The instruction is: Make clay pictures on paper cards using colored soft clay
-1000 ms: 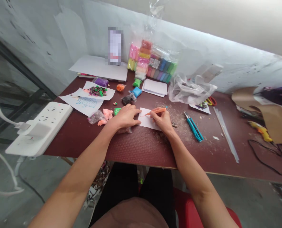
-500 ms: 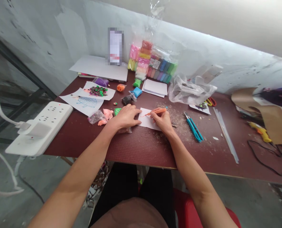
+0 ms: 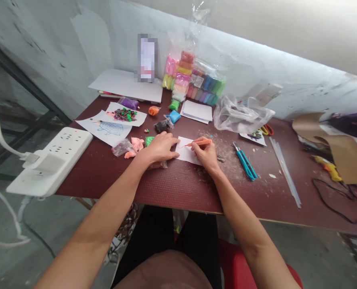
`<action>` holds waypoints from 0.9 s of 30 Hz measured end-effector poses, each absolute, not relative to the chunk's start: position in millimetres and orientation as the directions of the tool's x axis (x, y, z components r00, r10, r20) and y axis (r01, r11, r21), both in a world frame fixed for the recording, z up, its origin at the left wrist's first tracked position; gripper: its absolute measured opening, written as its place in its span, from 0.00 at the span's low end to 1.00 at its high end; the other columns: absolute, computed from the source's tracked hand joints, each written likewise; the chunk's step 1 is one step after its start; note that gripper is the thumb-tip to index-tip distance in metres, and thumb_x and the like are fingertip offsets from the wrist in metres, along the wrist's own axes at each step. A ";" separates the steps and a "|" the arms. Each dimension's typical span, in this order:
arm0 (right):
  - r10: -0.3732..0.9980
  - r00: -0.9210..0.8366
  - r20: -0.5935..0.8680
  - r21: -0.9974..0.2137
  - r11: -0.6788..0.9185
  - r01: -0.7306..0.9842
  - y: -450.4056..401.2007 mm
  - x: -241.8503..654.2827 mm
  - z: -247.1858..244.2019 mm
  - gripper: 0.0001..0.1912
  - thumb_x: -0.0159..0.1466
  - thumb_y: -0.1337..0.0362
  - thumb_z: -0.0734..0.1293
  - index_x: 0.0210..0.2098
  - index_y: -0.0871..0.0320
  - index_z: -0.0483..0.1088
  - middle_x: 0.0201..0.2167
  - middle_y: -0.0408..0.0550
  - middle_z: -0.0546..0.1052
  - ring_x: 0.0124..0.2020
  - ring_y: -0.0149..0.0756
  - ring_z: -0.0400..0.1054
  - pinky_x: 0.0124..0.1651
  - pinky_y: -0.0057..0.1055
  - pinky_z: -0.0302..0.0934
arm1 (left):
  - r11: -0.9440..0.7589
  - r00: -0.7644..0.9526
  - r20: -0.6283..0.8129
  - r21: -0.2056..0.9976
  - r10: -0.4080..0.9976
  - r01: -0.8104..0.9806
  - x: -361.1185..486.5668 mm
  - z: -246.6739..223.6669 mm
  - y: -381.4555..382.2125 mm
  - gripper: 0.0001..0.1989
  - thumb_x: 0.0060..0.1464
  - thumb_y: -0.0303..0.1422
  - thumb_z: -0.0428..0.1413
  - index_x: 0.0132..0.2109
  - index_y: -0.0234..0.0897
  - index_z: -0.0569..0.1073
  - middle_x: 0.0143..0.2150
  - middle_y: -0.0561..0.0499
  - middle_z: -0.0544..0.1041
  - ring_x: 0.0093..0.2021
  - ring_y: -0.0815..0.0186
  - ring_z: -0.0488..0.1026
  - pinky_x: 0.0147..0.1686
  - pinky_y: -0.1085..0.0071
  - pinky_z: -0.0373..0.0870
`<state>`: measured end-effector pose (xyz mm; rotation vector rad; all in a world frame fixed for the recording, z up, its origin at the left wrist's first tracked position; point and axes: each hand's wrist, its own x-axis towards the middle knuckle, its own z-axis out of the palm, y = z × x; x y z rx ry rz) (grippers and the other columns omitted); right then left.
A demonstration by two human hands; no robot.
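Observation:
My right hand (image 3: 206,154) is closed round an orange pen (image 3: 200,142), its tip on a small white paper (image 3: 188,155). A short orange line shows on that paper. My left hand (image 3: 163,147) rests at the paper's left edge, fingers apart, thumb and fingertip touching it. Beside my left hand lie pink clay (image 3: 136,145), a green packet (image 3: 149,140) partly covered by the hand, and a black packet (image 3: 163,126). Farther left, a blue hedgehog-like drawing (image 3: 110,129) lies under a sheet bearing green and purple bits (image 3: 126,114).
Colored clay packs (image 3: 181,78) stand against the wall. Teal snips (image 3: 245,161), clear sticks (image 3: 285,172) and a yellow glue gun (image 3: 329,167) lie at the right. A white power strip (image 3: 52,162) sits at the left edge; a plastic bag (image 3: 241,114) lies behind.
The pen and my right hand have shifted very slightly to the right, and the orange line is a little more visible. My left hand stays at the paper's edge.

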<state>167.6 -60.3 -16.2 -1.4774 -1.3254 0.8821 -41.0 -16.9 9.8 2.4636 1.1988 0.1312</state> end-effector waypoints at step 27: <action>0.980 0.151 0.127 -0.941 0.071 0.330 -62.7 164.7 -22.4 0.13 0.60 0.50 0.72 0.31 0.53 0.73 0.25 0.44 0.77 0.24 0.34 0.67 0.29 0.33 0.60 | -0.557 0.629 -0.095 0.377 0.772 0.740 -40.1 15.3 -19.1 0.19 0.59 0.41 0.60 0.56 0.40 0.79 0.51 0.42 0.77 0.55 0.50 0.70 0.56 0.59 0.67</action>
